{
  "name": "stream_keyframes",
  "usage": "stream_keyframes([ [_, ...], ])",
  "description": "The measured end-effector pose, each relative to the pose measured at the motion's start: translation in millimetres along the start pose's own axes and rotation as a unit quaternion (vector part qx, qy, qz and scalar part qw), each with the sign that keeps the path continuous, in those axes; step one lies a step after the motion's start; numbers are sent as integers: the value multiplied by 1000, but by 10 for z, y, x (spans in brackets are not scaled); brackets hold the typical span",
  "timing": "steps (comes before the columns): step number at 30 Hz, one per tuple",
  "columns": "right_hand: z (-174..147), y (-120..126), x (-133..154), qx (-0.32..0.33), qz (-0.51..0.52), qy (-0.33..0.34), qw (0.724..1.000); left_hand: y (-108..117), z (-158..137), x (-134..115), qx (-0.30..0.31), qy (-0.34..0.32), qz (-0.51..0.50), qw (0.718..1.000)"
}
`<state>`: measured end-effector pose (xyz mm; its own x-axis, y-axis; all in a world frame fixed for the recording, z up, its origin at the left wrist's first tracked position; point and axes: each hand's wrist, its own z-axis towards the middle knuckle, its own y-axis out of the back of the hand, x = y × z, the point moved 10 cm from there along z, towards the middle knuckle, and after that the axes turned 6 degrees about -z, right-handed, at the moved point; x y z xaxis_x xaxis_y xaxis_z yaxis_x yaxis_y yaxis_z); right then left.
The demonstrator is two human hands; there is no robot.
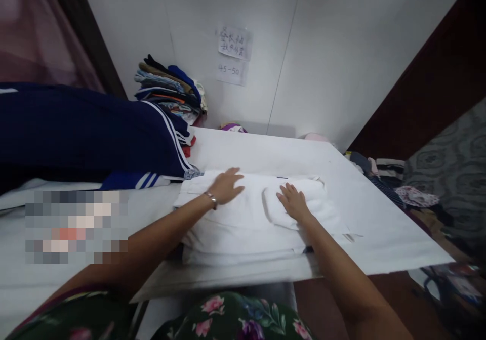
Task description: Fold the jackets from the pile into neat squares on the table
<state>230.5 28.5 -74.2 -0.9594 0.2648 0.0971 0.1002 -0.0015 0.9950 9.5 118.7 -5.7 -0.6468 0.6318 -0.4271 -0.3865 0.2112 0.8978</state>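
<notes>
A folded white garment [243,206] lies flat on the white table in front of me, with more pale cloth layered under its near edge. My left hand [227,185] rests on its left part, fingers spread, a bracelet at the wrist. On the right part, my right hand [293,202] lies palm down beside a curved, pocket-like seam, its fingers stretched out. Neither hand grips anything. A small dark mark shows at the garment's far edge.
Dark navy clothing [83,132] with white stripes is heaped at the left. Behind it a stack of folded clothes [169,89] leans by the wall, under handwritten paper notes [233,54]. More clothes [413,197] lie past the right edge of the white table [372,218].
</notes>
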Motion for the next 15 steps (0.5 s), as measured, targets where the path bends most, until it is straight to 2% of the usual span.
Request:
stream_keyframes([
  [2,-23,78,33,-18,-7,4,1000,342,-256,530,-66,77,20,995],
  [4,-56,201,145,-41,-18,18,999,539,-564,989,-110,156,9,982],
  [7,-105,310,439,-58,-27,65,996,470,-993,1476,-96,273,-77,954],
  [9,-125,271,647,-47,-20,100,994,365,-1201,1638,-96,327,-150,928],
  [11,-136,161,810,-29,-14,128,991,327,-1332,1721,-126,362,-213,899],
  [15,-154,-40,972,-28,-51,164,985,221,-1432,1790,-146,411,-367,822],
])
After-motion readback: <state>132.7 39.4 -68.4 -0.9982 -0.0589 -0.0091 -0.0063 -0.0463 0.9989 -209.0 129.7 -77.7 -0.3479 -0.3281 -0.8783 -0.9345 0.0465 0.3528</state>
